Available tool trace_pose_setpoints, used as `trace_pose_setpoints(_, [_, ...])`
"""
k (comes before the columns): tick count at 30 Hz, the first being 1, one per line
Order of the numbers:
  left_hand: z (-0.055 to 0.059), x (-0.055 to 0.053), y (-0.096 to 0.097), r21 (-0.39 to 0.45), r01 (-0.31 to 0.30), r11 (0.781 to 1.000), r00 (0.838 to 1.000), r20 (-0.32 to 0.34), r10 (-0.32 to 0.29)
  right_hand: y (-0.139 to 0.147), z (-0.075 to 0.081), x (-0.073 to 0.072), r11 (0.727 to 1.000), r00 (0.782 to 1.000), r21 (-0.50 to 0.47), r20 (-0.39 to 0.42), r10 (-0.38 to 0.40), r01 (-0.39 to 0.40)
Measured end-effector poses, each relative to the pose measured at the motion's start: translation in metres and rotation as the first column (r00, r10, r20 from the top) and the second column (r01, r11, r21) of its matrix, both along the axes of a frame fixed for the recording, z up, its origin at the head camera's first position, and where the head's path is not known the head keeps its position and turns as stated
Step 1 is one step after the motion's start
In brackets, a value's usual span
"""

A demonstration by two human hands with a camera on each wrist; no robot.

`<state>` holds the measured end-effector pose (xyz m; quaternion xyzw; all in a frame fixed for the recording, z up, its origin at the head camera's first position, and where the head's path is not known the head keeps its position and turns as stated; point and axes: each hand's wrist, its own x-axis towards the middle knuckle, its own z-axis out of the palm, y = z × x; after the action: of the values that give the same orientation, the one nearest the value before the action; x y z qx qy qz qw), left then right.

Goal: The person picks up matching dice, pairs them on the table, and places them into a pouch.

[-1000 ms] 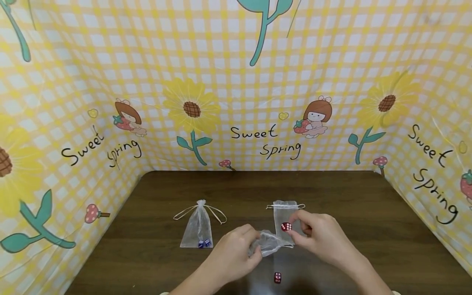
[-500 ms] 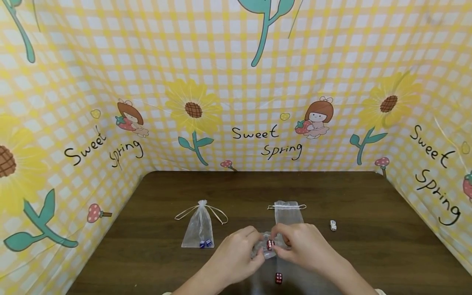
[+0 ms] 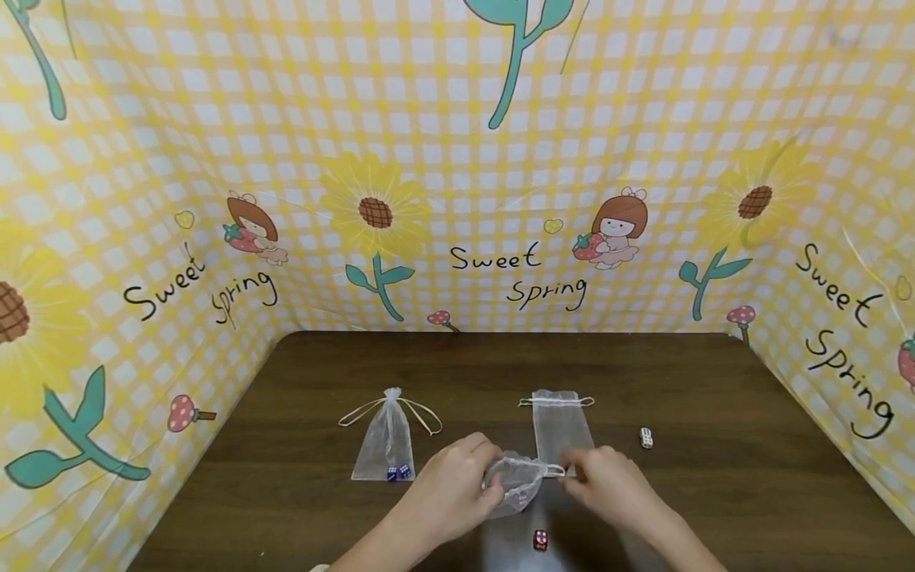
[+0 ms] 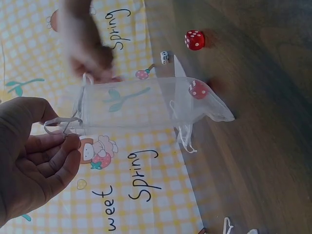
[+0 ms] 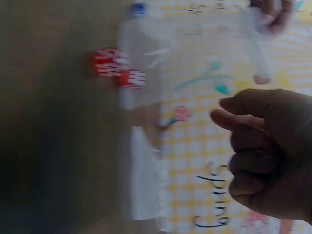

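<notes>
My left hand (image 3: 452,491) pinches the drawstring rim of a sheer white organza bag (image 3: 518,480), which hangs with its mouth up. In the left wrist view a red die (image 4: 198,89) lies in the bottom of that bag. My right hand (image 3: 616,486) is just right of the bag's mouth, near a drawstring loop (image 3: 554,470). Its fingers are loosely curled and hold nothing in the right wrist view, which is blurred. Another red die (image 3: 540,540) lies on the table in front of the bag.
A second organza bag (image 3: 380,445), cinched at its neck with blue dice (image 3: 398,473) inside, lies to the left. Behind the hands a flat organza bag (image 3: 561,429) lies on the dark wooden table (image 3: 457,361). White dice (image 3: 646,438) lie at the right.
My right hand has brought a red die to the bag's mouth, let it go inside, and drawn back to the right. My left hand keeps holding the bag's rim.
</notes>
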<state>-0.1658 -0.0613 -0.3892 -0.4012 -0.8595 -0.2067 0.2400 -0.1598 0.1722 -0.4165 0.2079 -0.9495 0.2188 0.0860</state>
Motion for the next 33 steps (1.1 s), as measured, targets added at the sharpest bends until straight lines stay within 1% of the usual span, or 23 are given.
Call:
trace_pose_setpoints(1, [0.000,0.000,0.000,0.001,0.000,1.000,1.000,-0.001,0.000,0.000,-0.007,0.001,0.999,0.999,0.032,0.048,0.012,-0.014])
trace_pose_setpoints(3, [0.000,-0.001,0.000,0.003,0.003,1.000,1.000,0.002,-0.003,-0.002,-0.020,0.003,0.995,0.992,0.077,0.117,0.053,-0.063])
trace_pose_setpoints(6, [0.001,-0.001,0.000,0.004,0.012,1.000,1.000,0.015,-0.012,-0.010,-0.036,0.009,0.983,0.972,0.100,0.193,0.133,-0.154])
trace_pose_setpoints(9, [0.002,-0.001,0.000,0.000,0.025,1.000,0.999,0.020,-0.025,-0.018,-0.046,0.012,0.971,0.958,0.109,0.218,0.186,-0.213])
trace_pose_setpoints(11, [0.001,-0.001,0.000,-0.007,0.029,1.000,0.999,0.018,-0.029,-0.021,-0.049,0.013,0.966,0.951,0.109,0.232,0.203,-0.233])
trace_pose_setpoints(13, [0.000,-0.001,0.001,-0.017,0.027,0.999,1.000,0.014,-0.027,-0.022,-0.051,0.012,0.965,0.954,0.117,0.218,0.205,-0.234])
trace_pose_setpoints(15, [-0.001,-0.001,0.001,-0.027,0.020,0.999,1.000,0.014,-0.020,-0.020,-0.049,0.011,0.969,0.961,0.118,0.199,0.193,-0.219])
trace_pose_setpoints(17, [-0.002,-0.002,0.001,-0.031,0.018,0.999,1.000,0.017,-0.017,-0.014,-0.044,0.009,0.975,0.974,0.131,0.161,0.158,-0.180])
trace_pose_setpoints(19, [-0.002,-0.002,0.002,-0.029,0.021,0.999,1.000,0.016,-0.020,-0.007,-0.033,0.006,0.982,0.988,0.146,0.117,0.103,-0.119])
trace_pose_setpoints(22, [-0.001,-0.003,0.003,-0.017,0.029,0.999,1.000,0.003,-0.029,0.005,-0.008,0.002,0.991,0.999,0.132,0.031,0.007,-0.011])
trace_pose_setpoints(24, [0.001,-0.003,0.004,-0.012,0.033,0.999,0.999,0.003,-0.033,0.010,0.012,0.000,0.996,0.999,0.078,-0.037,-0.037,0.039])
trace_pose_setpoints(25, [0.002,-0.003,0.004,-0.010,0.036,0.999,0.999,0.006,-0.036,0.011,0.022,0.001,0.998,0.996,0.040,-0.074,-0.048,0.051])
trace_pose_setpoints(27, [0.004,-0.002,0.005,-0.008,0.041,0.999,0.999,0.014,-0.041,0.010,0.039,0.003,0.999,0.987,-0.044,-0.157,-0.034,0.027])
trace_pose_setpoints(29, [0.006,-0.002,0.006,-0.007,0.047,0.999,0.999,0.027,-0.047,0.005,0.051,0.007,0.994,0.975,-0.101,-0.220,0.017,-0.040])
trace_pose_setpoints(31, [0.007,-0.001,0.006,-0.005,0.053,0.999,0.998,0.036,-0.053,-0.003,0.057,0.010,0.986,0.965,-0.117,-0.248,0.089,-0.121])
trace_pose_setpoints(33, [0.008,-0.001,0.007,-0.009,0.056,0.998,0.998,0.041,-0.055,-0.012,0.059,0.013,0.978,0.960,-0.110,-0.241,0.145,-0.175])
